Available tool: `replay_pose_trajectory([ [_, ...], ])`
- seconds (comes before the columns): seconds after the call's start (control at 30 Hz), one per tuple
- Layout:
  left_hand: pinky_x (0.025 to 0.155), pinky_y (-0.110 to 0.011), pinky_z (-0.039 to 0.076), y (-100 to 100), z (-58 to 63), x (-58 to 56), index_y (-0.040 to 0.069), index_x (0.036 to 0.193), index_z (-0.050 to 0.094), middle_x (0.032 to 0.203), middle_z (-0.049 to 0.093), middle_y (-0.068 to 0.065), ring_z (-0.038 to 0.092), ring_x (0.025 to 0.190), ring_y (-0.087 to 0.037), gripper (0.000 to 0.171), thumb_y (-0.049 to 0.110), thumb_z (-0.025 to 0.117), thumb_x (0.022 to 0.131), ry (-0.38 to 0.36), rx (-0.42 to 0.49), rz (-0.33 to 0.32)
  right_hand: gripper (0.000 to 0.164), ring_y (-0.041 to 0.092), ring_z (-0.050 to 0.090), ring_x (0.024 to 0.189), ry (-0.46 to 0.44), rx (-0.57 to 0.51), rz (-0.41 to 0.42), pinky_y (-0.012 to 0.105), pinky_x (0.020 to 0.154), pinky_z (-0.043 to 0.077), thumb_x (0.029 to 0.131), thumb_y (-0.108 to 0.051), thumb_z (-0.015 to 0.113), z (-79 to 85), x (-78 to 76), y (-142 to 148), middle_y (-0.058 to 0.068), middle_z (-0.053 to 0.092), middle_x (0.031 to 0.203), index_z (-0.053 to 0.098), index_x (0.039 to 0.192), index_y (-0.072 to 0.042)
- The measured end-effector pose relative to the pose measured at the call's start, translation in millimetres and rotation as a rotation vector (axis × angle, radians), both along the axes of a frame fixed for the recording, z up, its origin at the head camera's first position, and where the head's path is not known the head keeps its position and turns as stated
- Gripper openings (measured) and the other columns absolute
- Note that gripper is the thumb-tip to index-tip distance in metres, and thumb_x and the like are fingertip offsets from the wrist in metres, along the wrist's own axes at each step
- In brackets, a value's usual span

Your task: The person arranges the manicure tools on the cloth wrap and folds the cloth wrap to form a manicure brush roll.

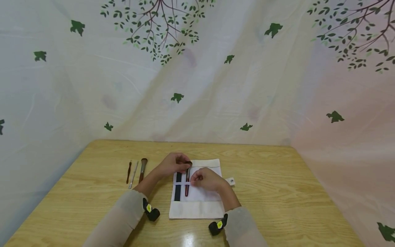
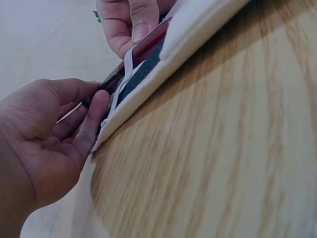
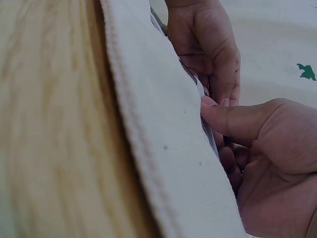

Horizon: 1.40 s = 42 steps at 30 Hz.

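A white cloth brush roll (image 1: 197, 210) lies unfolded on the table, with a pale elastic band (image 2: 128, 64) across its middle. Under that band runs a makeup brush (image 1: 186, 190) with a dark red handle, its handle end toward me. My left hand (image 1: 172, 164) pinches the brush close to its bristle end, which the fingers partly cover. Just right of the brush, my right hand (image 1: 209, 179) pinches the elastic band between thumb and fingers. A black strip (image 1: 177, 190) sits under the band to the left of the brush.
Left of the roll lie a thick brush (image 1: 143, 168), a thin silver-coloured tool (image 1: 133, 175) and a slim brown-handled tool (image 1: 128, 172). A snap tab (image 1: 230, 181) sticks out at the roll's right side. Behind the wooden table (image 1: 271, 192) hangs a leaf-patterned curtain (image 1: 210, 79).
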<state>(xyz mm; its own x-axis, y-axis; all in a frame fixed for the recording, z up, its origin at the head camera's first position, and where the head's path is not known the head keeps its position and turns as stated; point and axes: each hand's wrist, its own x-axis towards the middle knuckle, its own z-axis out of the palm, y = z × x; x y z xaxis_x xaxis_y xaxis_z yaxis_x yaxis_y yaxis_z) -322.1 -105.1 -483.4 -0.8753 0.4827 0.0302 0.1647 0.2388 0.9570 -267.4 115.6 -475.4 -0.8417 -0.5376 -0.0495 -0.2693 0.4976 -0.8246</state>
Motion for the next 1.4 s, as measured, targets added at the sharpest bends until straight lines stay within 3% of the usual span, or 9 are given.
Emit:
replay_pose_trajectory([
  [0.2, 0.074, -0.034, 0.061, -2, 2.2, 0.7, -0.004, 0.111, 0.068, 0.103, 0.070, -0.014, 0.069, 0.082, -0.019, 0.016, 0.004, 0.068, 0.098, 0.023, -0.040, -0.018, 0.005, 0.010, 0.055, 0.081, -0.003, -0.013, 0.005, 0.028, 0.077, 0.046, 0.095, -0.001, 0.069, 0.5, 0.1, 0, -0.003, 0.068, 0.085, 0.075, 0.094, -0.002],
  [0.37, 0.072, -0.033, 0.060, -2, 6.9, 1.7, 0.000, 0.106, 0.073, 0.097, 0.072, -0.009, 0.069, 0.079, -0.016, 0.011, 0.006, 0.069, 0.098, 0.075, -0.124, -0.051, 0.007, 0.010, 0.055, 0.081, -0.006, -0.017, 0.004, 0.027, 0.077, 0.046, 0.095, 0.000, 0.069, 1.0, 0.6, -1, -0.003, 0.068, 0.084, 0.075, 0.093, -0.003],
  [0.67, 0.072, -0.031, 0.058, -4, 21.6, 6.3, 0.001, 0.103, 0.074, 0.091, 0.073, -0.004, 0.068, 0.078, -0.014, 0.009, 0.005, 0.068, 0.098, 0.123, -0.235, -0.092, 0.006, 0.010, 0.055, 0.080, -0.009, -0.021, 0.008, 0.027, 0.076, 0.045, 0.094, 0.000, 0.070, 1.3, 2.3, -1, -0.003, 0.068, 0.084, 0.075, 0.093, -0.003],
  [1.4, 0.074, -0.029, 0.056, -10, 23.0, 6.8, 0.006, 0.102, 0.076, 0.093, 0.075, -0.002, 0.068, 0.082, -0.013, 0.008, 0.007, 0.072, 0.095, 0.138, -0.275, -0.189, 0.005, 0.009, 0.055, 0.079, 0.001, -0.028, 0.025, 0.026, 0.076, 0.046, 0.094, 0.000, 0.071, -1.7, -1.6, 0, -0.004, 0.068, 0.083, 0.075, 0.093, -0.001],
])
